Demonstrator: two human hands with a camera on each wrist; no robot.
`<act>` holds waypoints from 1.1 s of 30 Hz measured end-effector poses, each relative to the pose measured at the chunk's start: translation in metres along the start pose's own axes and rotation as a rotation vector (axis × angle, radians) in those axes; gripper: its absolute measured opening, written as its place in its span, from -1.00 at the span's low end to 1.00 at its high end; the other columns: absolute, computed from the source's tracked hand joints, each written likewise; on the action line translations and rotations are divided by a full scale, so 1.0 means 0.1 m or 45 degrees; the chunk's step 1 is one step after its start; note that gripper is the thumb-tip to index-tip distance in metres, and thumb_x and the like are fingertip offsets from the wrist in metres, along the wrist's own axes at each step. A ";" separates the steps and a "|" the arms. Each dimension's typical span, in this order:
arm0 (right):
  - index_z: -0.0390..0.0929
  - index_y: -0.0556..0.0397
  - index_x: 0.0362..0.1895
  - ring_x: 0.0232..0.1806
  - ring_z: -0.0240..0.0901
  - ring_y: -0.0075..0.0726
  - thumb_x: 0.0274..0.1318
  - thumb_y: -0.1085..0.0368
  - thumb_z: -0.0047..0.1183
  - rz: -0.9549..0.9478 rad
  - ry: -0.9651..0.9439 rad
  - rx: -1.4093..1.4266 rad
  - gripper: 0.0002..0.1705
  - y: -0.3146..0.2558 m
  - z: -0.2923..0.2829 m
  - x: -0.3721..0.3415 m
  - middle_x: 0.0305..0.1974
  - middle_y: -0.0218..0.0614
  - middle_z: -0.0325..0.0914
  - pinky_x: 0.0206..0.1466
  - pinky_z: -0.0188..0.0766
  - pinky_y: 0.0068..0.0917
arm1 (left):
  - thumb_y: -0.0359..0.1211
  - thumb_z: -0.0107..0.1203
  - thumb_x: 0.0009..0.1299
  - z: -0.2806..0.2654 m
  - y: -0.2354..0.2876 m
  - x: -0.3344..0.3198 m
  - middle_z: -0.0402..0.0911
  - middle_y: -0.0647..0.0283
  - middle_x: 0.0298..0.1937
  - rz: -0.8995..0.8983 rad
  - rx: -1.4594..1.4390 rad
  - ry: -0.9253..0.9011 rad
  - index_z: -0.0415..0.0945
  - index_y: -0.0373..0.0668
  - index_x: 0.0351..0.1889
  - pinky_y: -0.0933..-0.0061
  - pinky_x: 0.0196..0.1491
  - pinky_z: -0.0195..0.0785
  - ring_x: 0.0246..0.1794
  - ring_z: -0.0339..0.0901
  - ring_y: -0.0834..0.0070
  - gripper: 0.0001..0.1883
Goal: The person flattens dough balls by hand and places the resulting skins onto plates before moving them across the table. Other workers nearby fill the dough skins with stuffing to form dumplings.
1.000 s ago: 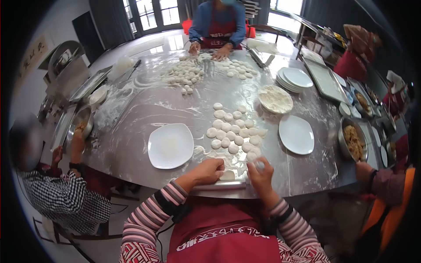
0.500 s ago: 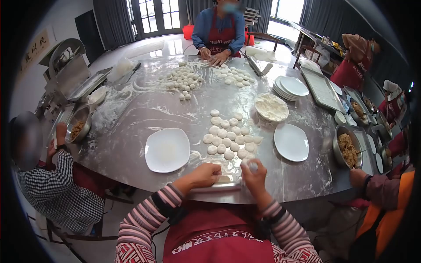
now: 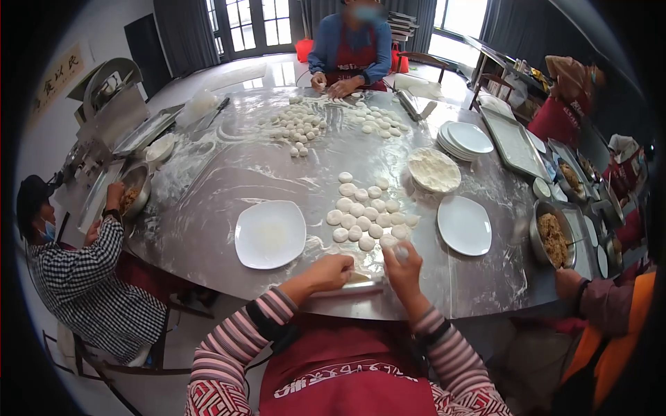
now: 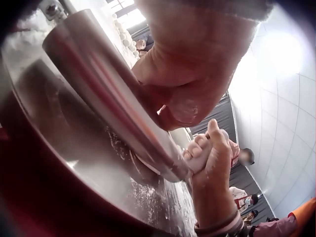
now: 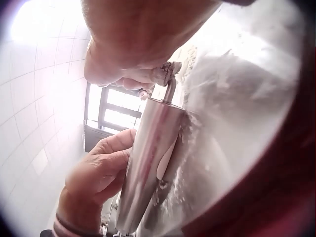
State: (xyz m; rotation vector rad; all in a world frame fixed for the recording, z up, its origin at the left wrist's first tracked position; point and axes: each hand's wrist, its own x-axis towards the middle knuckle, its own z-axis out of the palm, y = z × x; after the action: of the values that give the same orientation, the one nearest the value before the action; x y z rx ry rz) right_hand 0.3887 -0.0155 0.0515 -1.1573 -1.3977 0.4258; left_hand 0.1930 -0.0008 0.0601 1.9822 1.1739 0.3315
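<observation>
Head view: your metal roller [image 3: 349, 289] lies at the near edge of the surface [image 3: 222, 173], its long axis running left to right in front of you, the right end slightly farther away. Your right hand [image 3: 404, 269] is closed round the pale handle [image 4: 200, 160] at the roller's right end. Your left hand [image 3: 324, 272] pinches a thin dough piece [image 3: 359, 277], fingertips just beyond the roller. In the right wrist view a bent rod [image 5: 171, 91] joins the handle to the roller, which slants from there towards the lower left. Beyond your hands, flattened dough rounds [image 3: 363, 222] lie clustered between the left plate [image 3: 270, 236] and the right plate [image 3: 464, 226]
</observation>
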 end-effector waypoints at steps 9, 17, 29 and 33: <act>0.40 0.11 -0.45 -0.65 0.33 -0.55 -0.10 0.43 0.22 0.310 -0.127 0.214 -0.80 -0.04 -0.29 -0.46 -0.70 -0.32 0.39 -0.59 0.26 -0.49 | -0.33 0.08 0.18 -0.02 -0.01 0.00 0.54 0.04 -0.43 -0.011 -0.053 -0.016 0.46 -0.25 -0.35 0.26 -0.28 0.32 -0.37 0.51 0.23 -0.82; 0.38 0.10 -0.49 -0.71 0.19 -0.58 -0.08 0.38 0.23 0.163 -0.067 0.083 -0.78 0.12 0.18 0.20 -0.75 -0.33 0.32 -0.65 0.16 -0.46 | -0.34 -0.02 0.21 0.06 0.01 0.13 0.55 -0.05 -0.36 -0.029 0.025 0.111 0.48 -0.25 -0.39 0.17 -0.20 0.33 -0.27 0.51 0.05 -0.84; 0.38 0.12 -0.49 -0.68 0.29 -0.50 -0.11 0.38 0.25 0.186 -0.037 0.036 -0.75 0.12 0.03 0.03 -0.71 -0.26 0.37 -0.61 0.23 -0.45 | -0.35 0.01 0.22 0.01 0.05 0.00 0.55 -0.03 -0.37 -0.013 -0.031 0.055 0.48 -0.30 -0.34 0.21 -0.22 0.33 -0.32 0.51 0.12 -0.81; 0.38 0.11 -0.49 -0.69 0.23 -0.49 -0.10 0.36 0.25 0.122 -0.019 0.016 -0.75 0.17 0.20 0.20 -0.71 -0.28 0.35 -0.62 0.20 -0.41 | -0.30 0.03 0.24 0.03 0.02 0.16 0.55 0.00 -0.39 0.043 0.019 0.162 0.46 -0.28 -0.35 0.22 -0.25 0.33 -0.35 0.51 0.16 -0.79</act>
State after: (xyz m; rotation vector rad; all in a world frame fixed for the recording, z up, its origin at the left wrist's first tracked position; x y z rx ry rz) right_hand 0.3814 0.0158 0.0435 -1.2162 -1.3543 0.5112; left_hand 0.2046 0.0105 0.0574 2.0201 1.2260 0.4734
